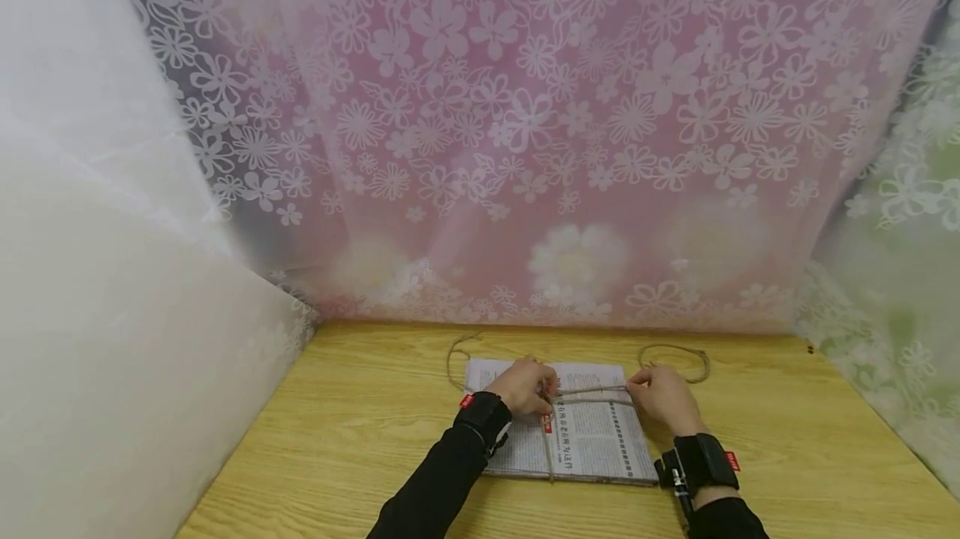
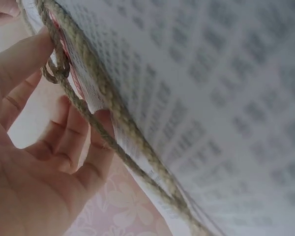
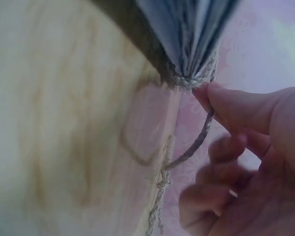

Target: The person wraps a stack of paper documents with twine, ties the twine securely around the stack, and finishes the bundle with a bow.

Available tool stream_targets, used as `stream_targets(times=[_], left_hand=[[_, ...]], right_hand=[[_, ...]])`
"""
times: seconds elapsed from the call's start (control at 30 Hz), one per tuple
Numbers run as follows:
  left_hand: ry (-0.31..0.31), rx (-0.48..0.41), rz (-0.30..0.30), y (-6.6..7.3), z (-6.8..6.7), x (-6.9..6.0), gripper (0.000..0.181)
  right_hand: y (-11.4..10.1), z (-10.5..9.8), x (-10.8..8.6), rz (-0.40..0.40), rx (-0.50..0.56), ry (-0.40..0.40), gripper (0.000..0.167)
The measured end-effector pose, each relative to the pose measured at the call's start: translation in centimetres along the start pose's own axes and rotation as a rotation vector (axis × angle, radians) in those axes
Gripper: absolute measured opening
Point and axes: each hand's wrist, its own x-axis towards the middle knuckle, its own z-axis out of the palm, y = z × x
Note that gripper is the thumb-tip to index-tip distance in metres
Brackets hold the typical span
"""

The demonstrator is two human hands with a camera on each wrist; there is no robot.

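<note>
A stack of folded newspapers [image 1: 600,447] lies on the table with twine [image 1: 551,456] running round it both ways. My left hand [image 1: 523,386] is over the middle of the stack, where the strands meet. In the left wrist view its thumb and a finger pinch the twine [image 2: 59,69] at a small loop, and the other fingers spread beneath. At the right edge, my right hand [image 1: 666,397] pinches a strand between thumb and forefinger. The right wrist view shows this twine [image 3: 201,135] hanging in a curve below the fingertips, beside the layered paper edges [image 3: 187,54].
The wood-grain table [image 1: 337,439] carries a loose twine end [image 1: 452,356] behind the stack at left and a twine loop [image 1: 701,364] at back right. A pink flowered sheet [image 1: 525,147] hangs behind, with a white sheet [image 1: 135,314] at left and a green patterned one [image 1: 900,272] at right.
</note>
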Motion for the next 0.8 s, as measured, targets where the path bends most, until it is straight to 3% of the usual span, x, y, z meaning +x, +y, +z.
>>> stream_targets(times=[0.23,0.37,0.47,0.63,0.73,0.8], left_hand=[[-0.012,-0.086,-0.016,0.0,-0.3,0.0,0.008],[-0.004,-0.101,-0.023,-0.1,-0.5,0.0,0.005],[0.010,-0.101,-0.023,-0.3,-0.6,0.1,0.009],[-0.011,-0.115,-0.036,-0.5,-0.7,0.2,0.019],[-0.037,-0.130,-0.056,-0.4,-0.9,0.2,0.022],[-0.053,-0.141,-0.068,-0.4,-1.0,0.3,0.022]], right_hand=[[-0.3,0.1,0.1,0.011,0.003,-0.006,0.018],[-1.2,-0.3,0.0,-0.027,0.022,-0.015,0.019],[-2.2,-0.7,0.0,-0.081,0.054,-0.034,0.030],[-3.6,-0.9,-0.2,-0.138,0.108,-0.171,0.052],[-3.7,-0.6,-0.4,-0.213,0.087,-0.249,0.039],[-3.8,-0.2,-0.3,-0.307,0.086,-0.313,0.027]])
